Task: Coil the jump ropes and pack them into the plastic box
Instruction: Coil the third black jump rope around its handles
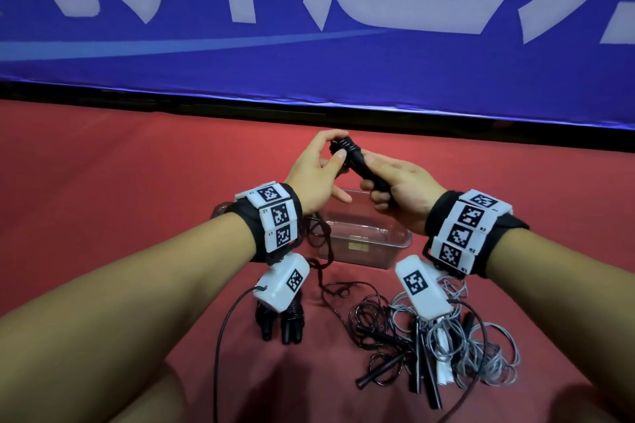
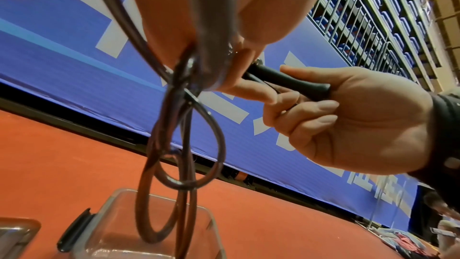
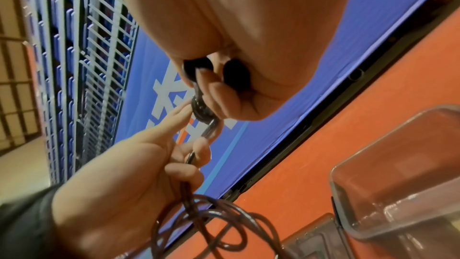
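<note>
1. Right hand [image 1: 402, 192] is curled round the black jump-rope handles [image 1: 364, 166], held above the far side of the plastic box [image 1: 388, 244]. Two handle butts show at the heel of that hand in the right wrist view.
2. Left hand [image 1: 314, 172]: thumb and fingers pinch the black cord [image 2: 184, 125] at the wraps round the handle tops; the other fingers lie looser. Slack loops hang from it down towards the box.
3. Step in hand, as I judge it: winding the cord round the paired handles. To do it well, keep the handles gripped firmly together, lay each turn snug beside the one before, and feed slack through the left fingers so the hanging loops do not kink.
4. The box sits open on the red floor [image 1: 137, 199], between the wrists. What looks like its lid lies just left of it.
5. Near side: a wound black rope bundle [image 1: 281, 323] left, and a tangled heap of black and grey ropes [image 1: 446, 350] right, not yet coiled.
6. Likely snags: the trailing cord runs down close to the heap and may catch it; wrist-camera cables also hang nearby.
</note>
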{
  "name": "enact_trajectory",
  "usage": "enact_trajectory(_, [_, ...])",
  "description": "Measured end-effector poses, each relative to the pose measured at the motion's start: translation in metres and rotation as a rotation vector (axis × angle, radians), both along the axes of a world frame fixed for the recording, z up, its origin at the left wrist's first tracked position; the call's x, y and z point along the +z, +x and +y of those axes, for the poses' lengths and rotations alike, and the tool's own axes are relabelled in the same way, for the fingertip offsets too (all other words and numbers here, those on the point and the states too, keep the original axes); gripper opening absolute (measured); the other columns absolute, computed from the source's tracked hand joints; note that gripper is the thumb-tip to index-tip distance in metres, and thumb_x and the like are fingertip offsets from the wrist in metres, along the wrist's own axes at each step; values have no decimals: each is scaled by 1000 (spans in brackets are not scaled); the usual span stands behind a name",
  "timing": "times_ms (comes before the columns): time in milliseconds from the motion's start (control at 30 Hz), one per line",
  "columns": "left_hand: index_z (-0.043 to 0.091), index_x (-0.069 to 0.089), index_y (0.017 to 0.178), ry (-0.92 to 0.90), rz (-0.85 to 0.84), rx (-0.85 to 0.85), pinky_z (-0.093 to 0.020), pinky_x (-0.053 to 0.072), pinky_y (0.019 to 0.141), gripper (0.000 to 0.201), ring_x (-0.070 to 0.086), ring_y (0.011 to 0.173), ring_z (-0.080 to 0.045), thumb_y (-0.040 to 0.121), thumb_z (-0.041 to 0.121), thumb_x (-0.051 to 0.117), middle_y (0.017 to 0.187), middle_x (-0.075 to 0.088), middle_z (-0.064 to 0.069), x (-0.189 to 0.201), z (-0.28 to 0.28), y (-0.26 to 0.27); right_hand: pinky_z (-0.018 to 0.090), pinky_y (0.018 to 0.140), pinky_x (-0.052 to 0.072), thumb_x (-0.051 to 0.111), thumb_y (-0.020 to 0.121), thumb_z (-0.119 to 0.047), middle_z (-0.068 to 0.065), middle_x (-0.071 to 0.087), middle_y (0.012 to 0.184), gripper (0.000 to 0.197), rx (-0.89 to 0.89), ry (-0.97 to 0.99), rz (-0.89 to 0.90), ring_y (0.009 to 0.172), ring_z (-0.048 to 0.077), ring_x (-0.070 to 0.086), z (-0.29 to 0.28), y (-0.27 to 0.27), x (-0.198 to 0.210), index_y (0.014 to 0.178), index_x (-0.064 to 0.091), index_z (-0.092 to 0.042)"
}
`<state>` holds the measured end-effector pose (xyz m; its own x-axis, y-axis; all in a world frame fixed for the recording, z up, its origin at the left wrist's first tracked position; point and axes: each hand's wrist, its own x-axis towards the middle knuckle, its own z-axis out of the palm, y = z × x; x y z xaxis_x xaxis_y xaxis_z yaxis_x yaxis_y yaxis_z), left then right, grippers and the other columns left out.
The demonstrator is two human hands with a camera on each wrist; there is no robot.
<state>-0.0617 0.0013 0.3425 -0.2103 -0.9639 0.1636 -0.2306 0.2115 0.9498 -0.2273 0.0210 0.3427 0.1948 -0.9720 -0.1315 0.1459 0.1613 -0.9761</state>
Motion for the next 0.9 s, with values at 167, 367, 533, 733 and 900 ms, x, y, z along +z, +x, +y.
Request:
enact_trajectory(167, [37,43,128,79,-5,-60,-23,43,46,21,73,57,-21,109,28,41,112,71,-11,0,3,-2,17,48,41,59,100,-18,2,51,63,37,-100,-140,134,49,7,48,1,-2,-7,137,59,-12])
enact_trajectory(367, [37,42,135,154,9,-99,-22,50,43,28,71,52,-21,109,27,40,116,63,-2,2,2,-2,21,52,45,66,96,-19,-3,55,54,45,-161,-284,350,47,7,50,-2,-3,-13,139,57,-11])
enact_trajectory(533, [33,46,132,127,-43,-65,-24,48,43,25,66,45,-17,108,27,43,120,63,-4,-5,4,-2,24,59,52,73,90,-25,-10,68,72,42,-140,-446,682,52,7,62,0,-7,-15,131,64,-26])
enact_trajectory(733, [26,58,115,-63,-85,29,-21,38,40,16,50,33,-14,104,16,52,77,67,-1,-12,-3,3,26,55,54,80,84,-22,1,69,78,45,-128,-398,632,54,17,68,-3,-7,-10,126,66,-23])
enact_trajectory(900, [25,62,114,-100,-55,-22,-23,37,41,19,42,34,-12,103,12,52,57,61,8,-13,3,3,25,54,56,63,97,-24,15,75,88,30,113,64,219,66,25,72,7,-4,-2,126,61,-22])
